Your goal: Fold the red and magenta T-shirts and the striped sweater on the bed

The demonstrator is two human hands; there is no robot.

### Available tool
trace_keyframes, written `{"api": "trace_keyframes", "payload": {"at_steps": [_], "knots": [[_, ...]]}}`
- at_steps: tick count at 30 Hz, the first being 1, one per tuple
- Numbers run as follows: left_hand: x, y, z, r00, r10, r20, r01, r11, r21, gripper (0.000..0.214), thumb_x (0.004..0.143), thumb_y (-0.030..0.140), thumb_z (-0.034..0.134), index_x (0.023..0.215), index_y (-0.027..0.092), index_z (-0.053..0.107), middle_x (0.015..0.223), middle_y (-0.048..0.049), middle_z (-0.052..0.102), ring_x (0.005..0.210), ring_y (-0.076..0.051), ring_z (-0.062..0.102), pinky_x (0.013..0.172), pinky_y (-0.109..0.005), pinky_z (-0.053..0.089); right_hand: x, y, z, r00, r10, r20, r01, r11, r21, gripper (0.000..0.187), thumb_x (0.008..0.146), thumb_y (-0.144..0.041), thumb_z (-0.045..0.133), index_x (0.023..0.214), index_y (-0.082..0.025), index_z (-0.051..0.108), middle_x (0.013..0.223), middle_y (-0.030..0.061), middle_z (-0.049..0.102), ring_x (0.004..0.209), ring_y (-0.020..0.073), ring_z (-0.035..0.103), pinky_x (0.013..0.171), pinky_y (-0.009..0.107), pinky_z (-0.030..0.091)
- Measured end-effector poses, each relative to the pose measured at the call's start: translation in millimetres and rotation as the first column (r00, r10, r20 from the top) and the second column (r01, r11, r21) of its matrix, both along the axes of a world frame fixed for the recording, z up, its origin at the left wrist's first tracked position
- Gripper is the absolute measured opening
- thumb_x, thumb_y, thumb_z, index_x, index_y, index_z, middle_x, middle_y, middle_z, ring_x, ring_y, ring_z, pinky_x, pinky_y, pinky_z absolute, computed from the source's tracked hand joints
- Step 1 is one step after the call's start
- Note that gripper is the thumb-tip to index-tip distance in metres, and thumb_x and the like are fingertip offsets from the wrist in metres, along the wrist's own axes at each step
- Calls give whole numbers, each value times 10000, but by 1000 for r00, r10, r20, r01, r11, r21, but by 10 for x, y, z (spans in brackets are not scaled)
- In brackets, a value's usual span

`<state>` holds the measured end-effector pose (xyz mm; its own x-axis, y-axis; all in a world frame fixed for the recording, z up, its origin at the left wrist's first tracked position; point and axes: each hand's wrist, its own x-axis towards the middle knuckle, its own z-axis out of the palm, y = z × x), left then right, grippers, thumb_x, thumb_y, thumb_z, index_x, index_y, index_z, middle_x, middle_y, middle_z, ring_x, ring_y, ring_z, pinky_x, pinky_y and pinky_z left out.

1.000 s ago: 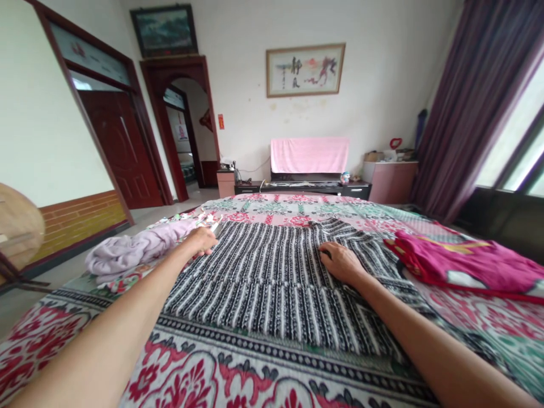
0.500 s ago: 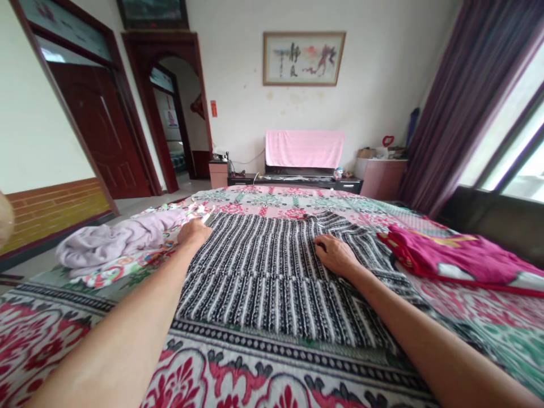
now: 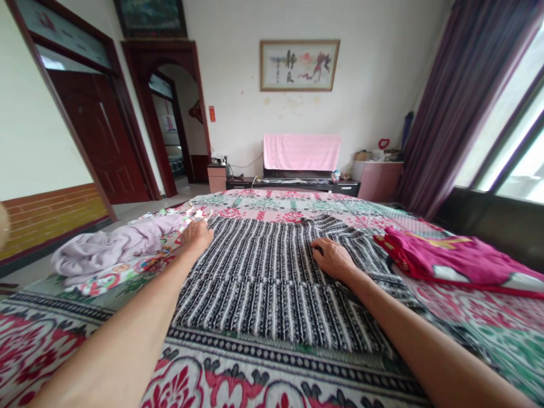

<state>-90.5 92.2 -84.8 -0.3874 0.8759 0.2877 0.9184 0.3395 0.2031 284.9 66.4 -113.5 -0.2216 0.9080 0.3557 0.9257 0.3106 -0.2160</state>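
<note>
A black-and-white striped knit sweater (image 3: 255, 266) lies spread over the bed, its upper part toward the right. At its far left corner, my left hand (image 3: 198, 235) is closed on the edge of the knit, with the fingertips mostly hidden. My right hand (image 3: 334, 258) rests on the sweater right of the middle, fingers curled down and gripping the fabric. A sleeve, partly covered by my right forearm, runs toward the lower right.
A crumpled pale lilac garment (image 3: 106, 252) and a colourful patterned cloth (image 3: 113, 277) lie on the left. Folded magenta clothing (image 3: 463, 258) sits at the right. A floral bedspread (image 3: 229, 379) covers the bed. Beyond it stands a low cabinet (image 3: 348, 187).
The view has tilted up slightly and shifted. Both hands keep nearly the same places on the sweater, which lies as before.
</note>
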Motion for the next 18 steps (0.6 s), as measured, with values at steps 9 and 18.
{"api": "trace_keyframes", "payload": {"at_steps": [9, 18], "knots": [[415, 52, -234, 909, -400, -118, 379, 910, -167, 541, 849, 559, 308, 1231, 292, 581, 1331, -66, 537, 1205, -311, 479, 979, -497, 376, -3, -2, -28, 999, 28, 14, -29, 1000, 9, 300, 848, -214, 405, 1052, -198, 625, 1147, 60, 634, 1027, 189, 570, 912, 309, 405], [278, 84, -297, 954, -299, -30, 285, 932, -223, 796, 770, 757, 190, 1400, 317, 397, 1515, -51, 299, 1350, -365, 265, 1048, -588, 232, -135, 53, 74, 940, 252, 231, -254, 967, -23, 564, 767, -37, 373, 1292, -187, 512, 1446, 80, 410, 1317, 225, 346, 1013, 406, 361]]}}
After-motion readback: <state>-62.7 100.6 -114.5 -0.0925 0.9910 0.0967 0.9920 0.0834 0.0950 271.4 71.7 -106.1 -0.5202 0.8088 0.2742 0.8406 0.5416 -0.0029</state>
